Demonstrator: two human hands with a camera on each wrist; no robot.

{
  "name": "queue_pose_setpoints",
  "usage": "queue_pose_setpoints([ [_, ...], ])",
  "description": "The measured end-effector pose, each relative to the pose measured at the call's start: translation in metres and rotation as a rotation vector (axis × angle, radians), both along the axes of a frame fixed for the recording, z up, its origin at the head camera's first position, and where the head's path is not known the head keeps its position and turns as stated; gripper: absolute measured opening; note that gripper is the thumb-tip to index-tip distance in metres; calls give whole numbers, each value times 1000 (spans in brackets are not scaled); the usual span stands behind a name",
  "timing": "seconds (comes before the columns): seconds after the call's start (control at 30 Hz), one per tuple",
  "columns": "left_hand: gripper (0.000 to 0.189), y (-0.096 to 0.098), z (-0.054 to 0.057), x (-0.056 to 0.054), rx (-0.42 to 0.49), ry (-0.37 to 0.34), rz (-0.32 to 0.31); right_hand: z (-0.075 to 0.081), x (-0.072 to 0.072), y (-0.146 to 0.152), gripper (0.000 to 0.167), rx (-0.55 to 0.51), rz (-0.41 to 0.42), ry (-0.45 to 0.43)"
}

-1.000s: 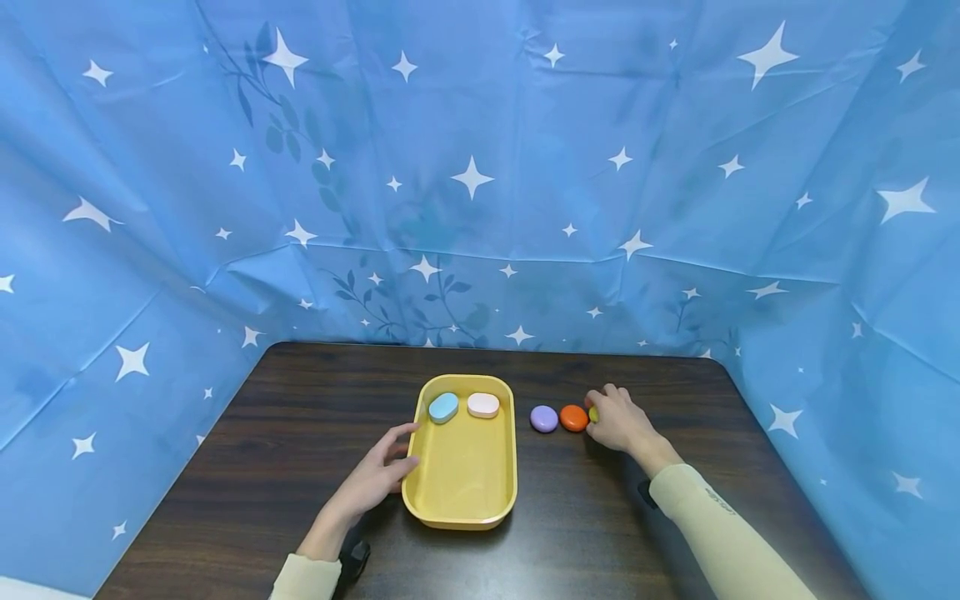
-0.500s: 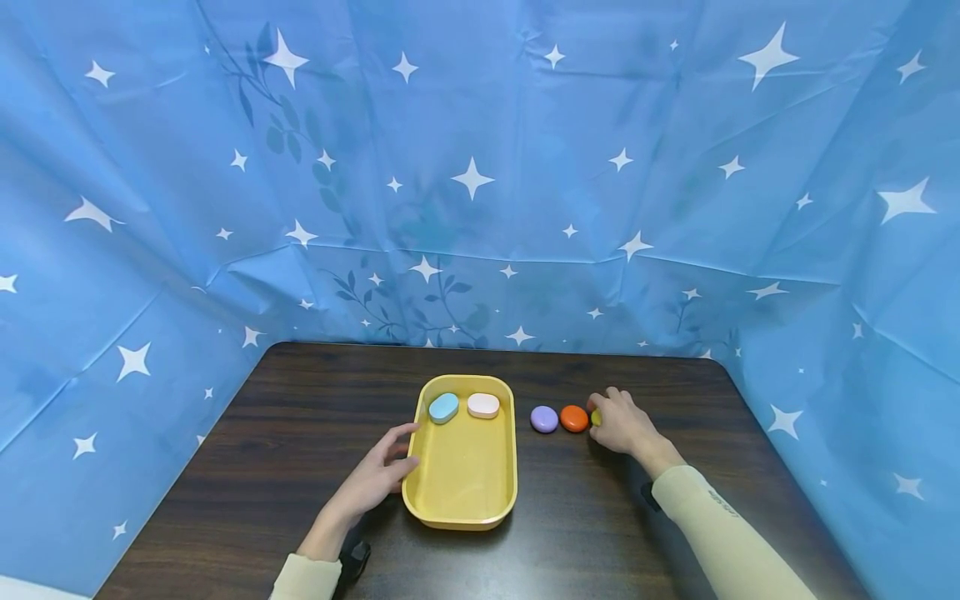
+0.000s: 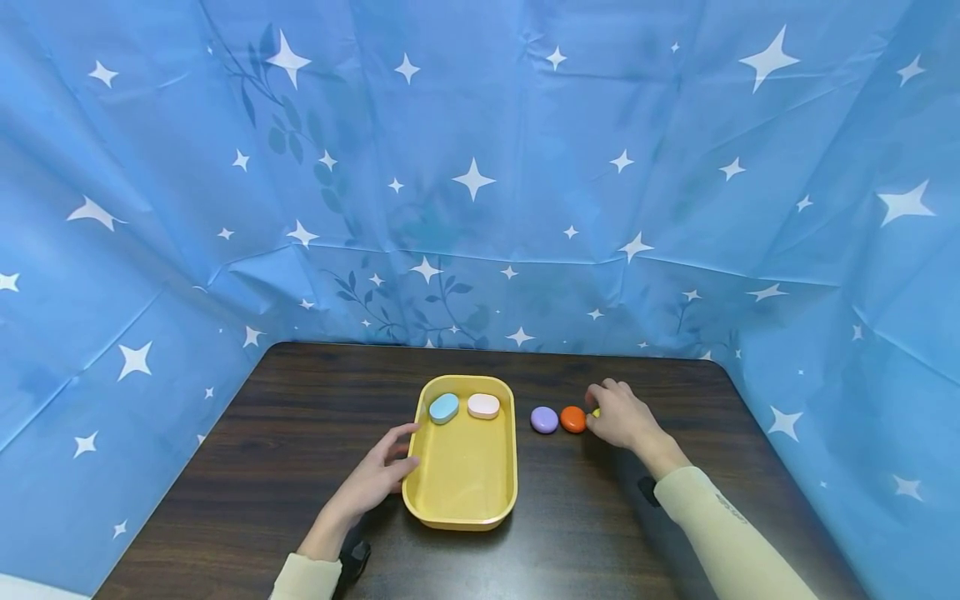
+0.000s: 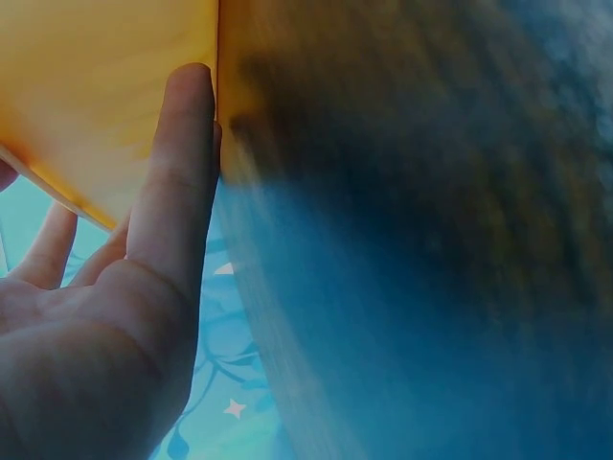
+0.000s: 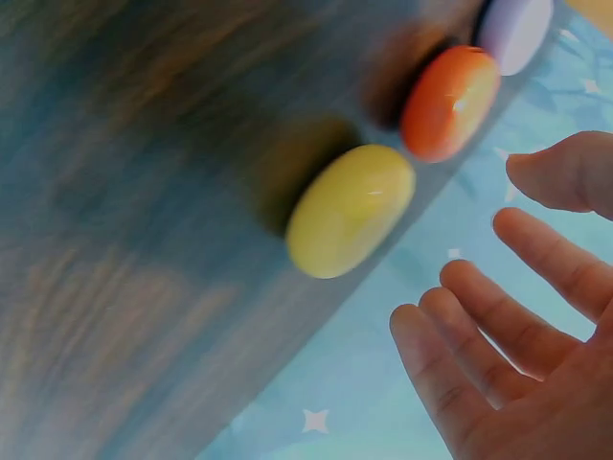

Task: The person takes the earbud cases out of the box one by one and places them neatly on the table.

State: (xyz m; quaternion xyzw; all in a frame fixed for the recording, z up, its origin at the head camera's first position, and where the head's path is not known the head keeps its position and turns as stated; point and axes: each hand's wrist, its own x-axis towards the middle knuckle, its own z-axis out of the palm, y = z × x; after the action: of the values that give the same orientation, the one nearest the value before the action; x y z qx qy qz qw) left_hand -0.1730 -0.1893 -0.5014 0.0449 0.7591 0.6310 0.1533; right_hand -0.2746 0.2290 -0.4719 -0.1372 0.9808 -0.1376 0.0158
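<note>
My left hand (image 3: pixel 371 479) lies along the left side of a yellow tray (image 3: pixel 459 522), its fingers fairly straight and touching the wall. A light blue oval piece (image 3: pixel 444 408) and a pale pink one (image 3: pixel 483 406) lie in the tray's far end. In the right wrist view a smooth yellow oval piece (image 5: pixel 351 212) rests on the table, apart from my right hand (image 5: pixel 536 355), whose fingers are spread and hold nothing. From the head view, my right hand hides most of that yellow piece. An orange piece (image 3: pixel 573 419) and a purple one (image 3: pixel 543 419) continue the row leftward.
The dark wood table (image 3: pixel 322 392) ends at a blue star-patterned curtain (image 3: pixel 480 217) behind and at both sides. The row of pieces lies just right of the tray.
My right hand has shifted slightly over the yellow piece, and a bit less of that piece shows in the head view. My left hand and the tray have stayed in place.
</note>
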Motion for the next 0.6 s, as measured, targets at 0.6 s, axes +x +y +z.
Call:
queue_pose_setpoints([
  [0.6, 55, 0, -1, 2, -14, 19, 12, 20, 16, -30, 28, -86, 3, 122],
])
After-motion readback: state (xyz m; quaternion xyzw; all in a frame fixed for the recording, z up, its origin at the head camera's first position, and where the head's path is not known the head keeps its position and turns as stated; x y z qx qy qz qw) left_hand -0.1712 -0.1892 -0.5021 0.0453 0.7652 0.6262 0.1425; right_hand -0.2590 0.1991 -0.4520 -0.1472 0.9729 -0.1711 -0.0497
